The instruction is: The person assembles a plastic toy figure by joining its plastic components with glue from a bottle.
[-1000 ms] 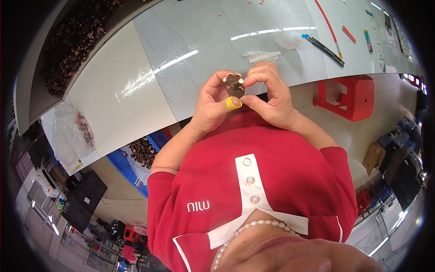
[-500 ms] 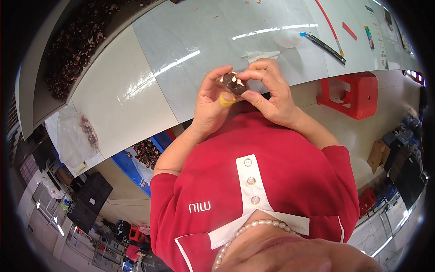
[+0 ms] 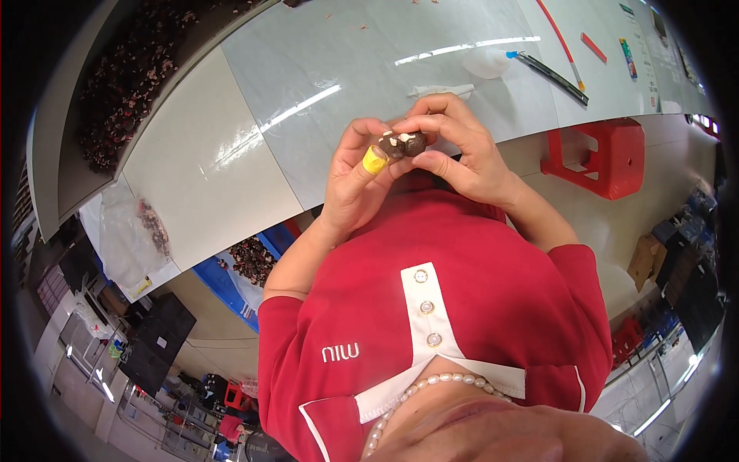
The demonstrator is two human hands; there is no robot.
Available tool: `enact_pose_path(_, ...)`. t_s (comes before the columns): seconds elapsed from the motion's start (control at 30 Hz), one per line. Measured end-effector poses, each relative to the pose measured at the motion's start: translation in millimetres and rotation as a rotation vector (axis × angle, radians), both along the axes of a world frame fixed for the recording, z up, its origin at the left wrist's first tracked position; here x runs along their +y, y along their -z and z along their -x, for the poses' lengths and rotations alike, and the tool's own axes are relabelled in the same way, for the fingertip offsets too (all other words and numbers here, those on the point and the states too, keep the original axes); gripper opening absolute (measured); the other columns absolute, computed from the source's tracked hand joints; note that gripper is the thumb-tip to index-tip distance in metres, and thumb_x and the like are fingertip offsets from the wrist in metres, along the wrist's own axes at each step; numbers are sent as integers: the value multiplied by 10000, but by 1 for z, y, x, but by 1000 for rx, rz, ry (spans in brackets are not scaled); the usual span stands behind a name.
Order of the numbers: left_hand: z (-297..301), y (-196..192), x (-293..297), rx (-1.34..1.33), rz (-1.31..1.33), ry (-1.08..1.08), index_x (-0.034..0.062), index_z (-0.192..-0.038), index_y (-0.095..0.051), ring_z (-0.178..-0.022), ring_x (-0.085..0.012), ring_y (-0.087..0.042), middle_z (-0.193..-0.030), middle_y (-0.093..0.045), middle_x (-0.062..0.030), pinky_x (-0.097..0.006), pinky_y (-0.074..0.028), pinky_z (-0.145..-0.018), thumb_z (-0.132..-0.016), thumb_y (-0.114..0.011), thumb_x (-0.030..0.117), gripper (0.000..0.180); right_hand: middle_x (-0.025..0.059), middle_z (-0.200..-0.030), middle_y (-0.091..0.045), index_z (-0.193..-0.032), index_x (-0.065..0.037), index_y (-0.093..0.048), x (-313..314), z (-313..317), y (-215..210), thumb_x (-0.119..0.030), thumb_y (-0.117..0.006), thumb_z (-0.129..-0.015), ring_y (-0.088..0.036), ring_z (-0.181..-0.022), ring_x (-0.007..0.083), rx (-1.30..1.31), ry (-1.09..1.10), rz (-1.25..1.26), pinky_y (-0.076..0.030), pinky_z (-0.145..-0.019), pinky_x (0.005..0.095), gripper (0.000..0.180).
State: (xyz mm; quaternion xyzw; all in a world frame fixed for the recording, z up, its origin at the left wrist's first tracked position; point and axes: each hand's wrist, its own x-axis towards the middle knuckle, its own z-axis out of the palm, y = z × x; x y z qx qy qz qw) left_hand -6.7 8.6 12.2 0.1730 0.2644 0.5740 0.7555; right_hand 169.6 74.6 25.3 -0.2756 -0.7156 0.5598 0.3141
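Both hands are raised just above the near edge of the worktop (image 3: 231, 162) and pinched together on one small dark brown piece with pale flecks (image 3: 402, 143), held between the fingertips in front of the red shirt (image 3: 462, 308). The left hand (image 3: 354, 181) closes on it from nine o'clock, its thumb wearing a yellow finger cot (image 3: 374, 160); the right hand (image 3: 454, 150) clamps it from three o'clock, fingers arched over the top. By my judgement the piece is being worked or checked at the fingertips, a fine step; whatever follows calls for a steady pinch and small, controlled finger movement, since the piece is small and held clear of any support. The worktop is pale grey and glossy, throwing back strip lights. Lying on it are a white tube (image 3: 440, 90) at twelve o'clock of the hands, and a dark rod-like tool (image 3: 550, 75) and a red strip (image 3: 593, 48) towards one o'clock. A tray of dark pieces (image 3: 123, 85) sits at ten o'clock. A red stool (image 3: 596, 154) stands on the floor at three o'clock.
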Motion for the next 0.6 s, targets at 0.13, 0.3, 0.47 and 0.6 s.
enact_pose_path(0.13, 6, 5, -2, 41, 9, 33, 85, -1120, -460, -1034, -167, -564, -1079, -575, -84, -356, -480, -908, -905, -607, 216, 291, 106, -1121, -493, -1144, -33, -612, 4, -5, 2, -73, -583, -835, -490, -1041, 225, -26, -15, -69, -431, -878, 328, 313)
enact_pose_path(0.3, 11, 12, -1, 17, -31, 100, 54, -1062, -492, -1061, -186, -576, -1100, -588, -83, -378, -493, -931, -888, -639, 162, 252, 115, -1124, -492, -1157, -24, -610, 7, -7, 0, -93, -544, -855, -470, -1083, 239, -82, -86, -138, -410, -917, 339, 317)
enact_pose_path(0.47, 7, 5, 3, 28, -15, 91, 47, -1049, -499, -1062, -196, -578, -1150, -584, -124, -375, -478, -950, -874, -652, 139, 251, 104, -1070, -556, -1098, -37, -600, 2, -4, 1, -56, -607, -823, -524, -1000, 254, 18, 11, -65, -430, -880, 342, 276)
enact_pose_path(0.6, 8, 5, 0, 109, -27, 80, 45, -1073, -487, -1110, -226, -562, -1232, -543, -169, -375, -474, -959, -825, -715, 191, 367, 70, -966, -638, -994, -66, -593, 3, -2, 7, -25, -703, -747, -571, -901, 255, 129, 109, -232, -465, -811, 343, 274)
